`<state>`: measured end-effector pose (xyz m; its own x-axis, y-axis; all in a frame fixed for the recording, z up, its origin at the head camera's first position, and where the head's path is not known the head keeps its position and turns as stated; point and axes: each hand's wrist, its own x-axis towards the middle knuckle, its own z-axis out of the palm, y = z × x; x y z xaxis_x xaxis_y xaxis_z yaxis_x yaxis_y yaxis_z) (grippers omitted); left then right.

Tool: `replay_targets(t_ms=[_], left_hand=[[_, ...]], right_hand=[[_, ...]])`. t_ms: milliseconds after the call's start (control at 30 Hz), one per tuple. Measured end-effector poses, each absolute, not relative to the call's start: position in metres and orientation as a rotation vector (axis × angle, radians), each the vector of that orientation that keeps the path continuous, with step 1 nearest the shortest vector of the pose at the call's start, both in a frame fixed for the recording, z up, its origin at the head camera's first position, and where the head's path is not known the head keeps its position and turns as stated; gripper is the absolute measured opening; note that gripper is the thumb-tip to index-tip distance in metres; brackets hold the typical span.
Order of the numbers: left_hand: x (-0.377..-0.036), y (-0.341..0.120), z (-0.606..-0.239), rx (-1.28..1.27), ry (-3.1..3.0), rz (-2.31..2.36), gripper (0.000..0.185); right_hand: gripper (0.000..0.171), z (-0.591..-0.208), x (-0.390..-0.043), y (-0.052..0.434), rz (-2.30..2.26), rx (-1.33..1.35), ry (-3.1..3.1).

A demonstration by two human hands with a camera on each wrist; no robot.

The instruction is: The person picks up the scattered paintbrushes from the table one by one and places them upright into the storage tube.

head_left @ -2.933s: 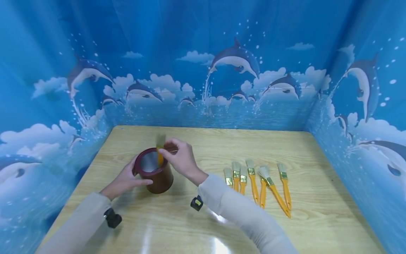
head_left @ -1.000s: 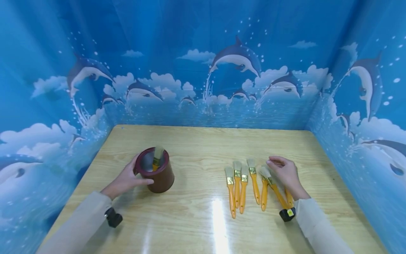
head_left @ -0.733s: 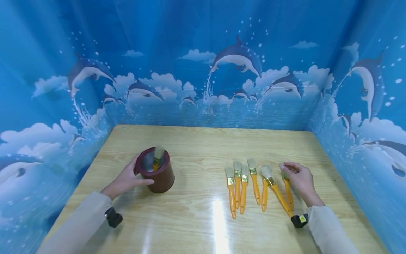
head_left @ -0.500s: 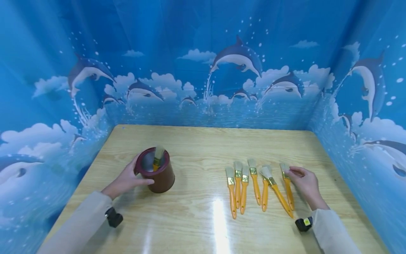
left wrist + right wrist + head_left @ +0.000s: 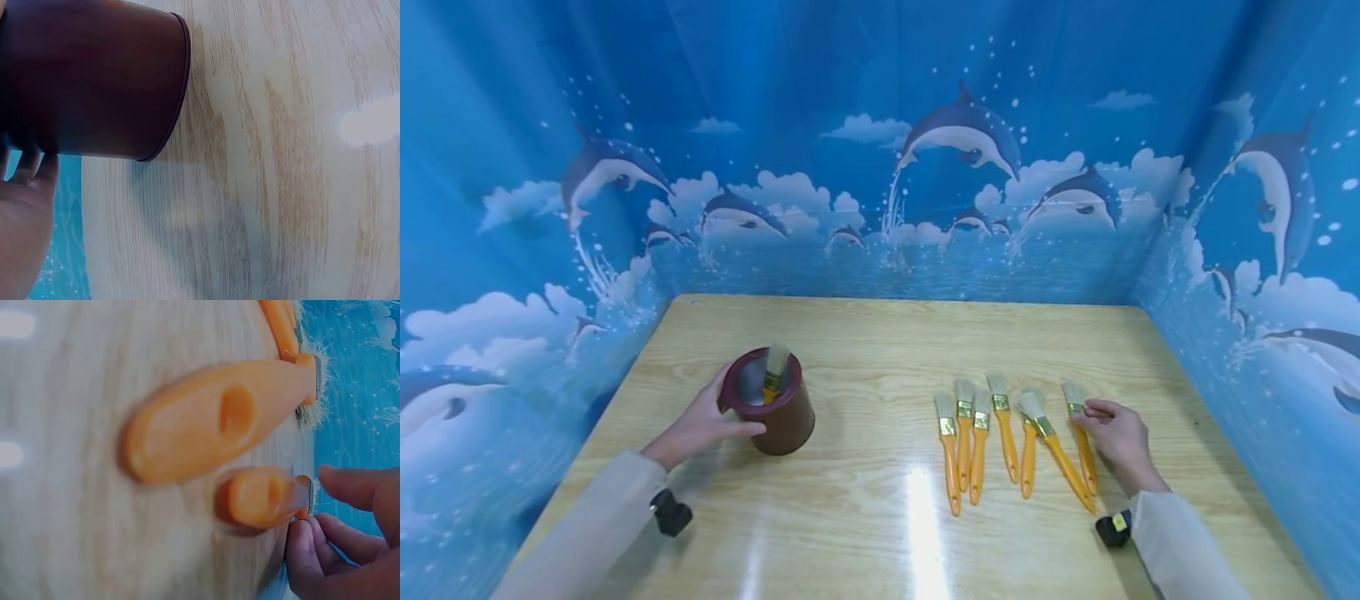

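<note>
My left hand (image 5: 706, 421) grips a dark reddish-brown cylindrical pot (image 5: 788, 425), thumb along its near side. One paintbrush (image 5: 772, 375) stands in the pot, bristles up above the rim. In the left wrist view the pot's wall (image 5: 100, 81) fills the upper left, with some of the fingers beneath it. At the right, my right hand (image 5: 1120, 437) pinches the rightmost paintbrush (image 5: 1086, 458) near its metal band. The right wrist view shows this brush's orange handle (image 5: 259, 497) lying on the table, thumb on one side and curled fingers on the other.
Several more paintbrushes with orange handles lie left of my right hand; one crossing brush (image 5: 1063, 462) overlaps its neighbour (image 5: 1028, 467). The wooden table (image 5: 865, 358) is bordered by a blue dolphin-print curtain (image 5: 865, 208) behind and at both sides.
My right hand left a paintbrush in the pot, moved right to the rightmost brush, and slid from its bristles down toward its neck. My left hand has stayed on the pot.
</note>
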<state>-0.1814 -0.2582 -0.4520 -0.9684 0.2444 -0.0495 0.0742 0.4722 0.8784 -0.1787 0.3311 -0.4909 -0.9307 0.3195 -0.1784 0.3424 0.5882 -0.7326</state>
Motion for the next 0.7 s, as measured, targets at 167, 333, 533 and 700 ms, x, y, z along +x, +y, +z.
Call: replay_targets(t_ms=[167, 333, 533, 700], left_hand=[[-0.1817, -0.2592, -0.4521, 0.273, 2.541, 1.507, 0.104], [-0.1826, -0.2596, -0.4523, 0.275, 2.545, 1.513, 0.105], [-0.1822, -0.2597, -0.4519, 0.287, 2.539, 1.525, 0.105], [-0.1819, -0.2592, -0.4525, 0.281, 2.54, 1.524, 0.105]], right_hand=[[0.049, -0.4914, -0.1812, 0.3295, -1.236, 0.557, 2.797], [0.05, -0.4888, -0.1832, 0.3306, -1.207, 0.535, 2.78], [0.047, -0.4883, -0.1846, 0.3325, -1.134, 0.465, 2.809], [0.047, -0.4882, -0.1841, 0.3332, -1.104, 0.429, 2.804]])
